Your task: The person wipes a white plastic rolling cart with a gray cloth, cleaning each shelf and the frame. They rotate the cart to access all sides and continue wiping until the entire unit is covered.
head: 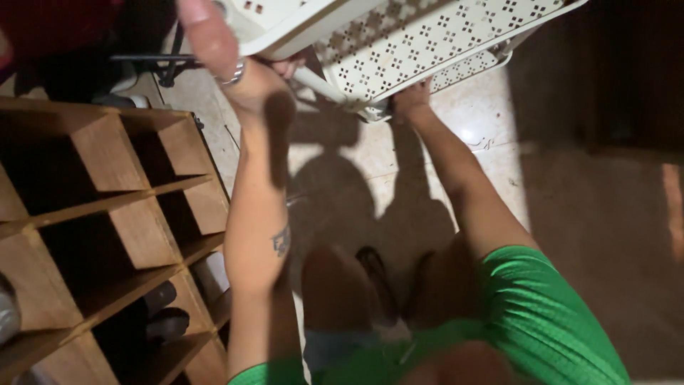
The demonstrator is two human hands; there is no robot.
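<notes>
Head view, looking down: a white plastic rack (420,43) with perforated shelves is held tilted and lifted off the tiled floor (491,153), at the top of the frame. The rack serves as the landmark for all positions below.

Left hand (246,75): raised against the rack's left edge, wearing a ring. The fingers are blurred and partly hidden behind the frame, so the grip appears closed on the rack's edge, but the exact finger position cannot be confirmed.

Right hand (412,96): under the rack's lower corner, fingers tucked behind a shelf rim. The grip appears clamped on that corner; the fingertips are hidden.

Below the rack, both forearms run down toward a green garment (541,314). Left of and below the rack stands a wooden cubby shelf (114,207) with open compartments; dark shoes (164,314) lie in the lower ones. The rack's shadow falls on the floor directly beneath it.

Step in hand, as judged: carrying or repositioning the rack with two-handed support. The next move calls for keeping both holds firm, levelling the tilted rack, and keeping its lower corner well apart from the cubby shelf.
</notes>
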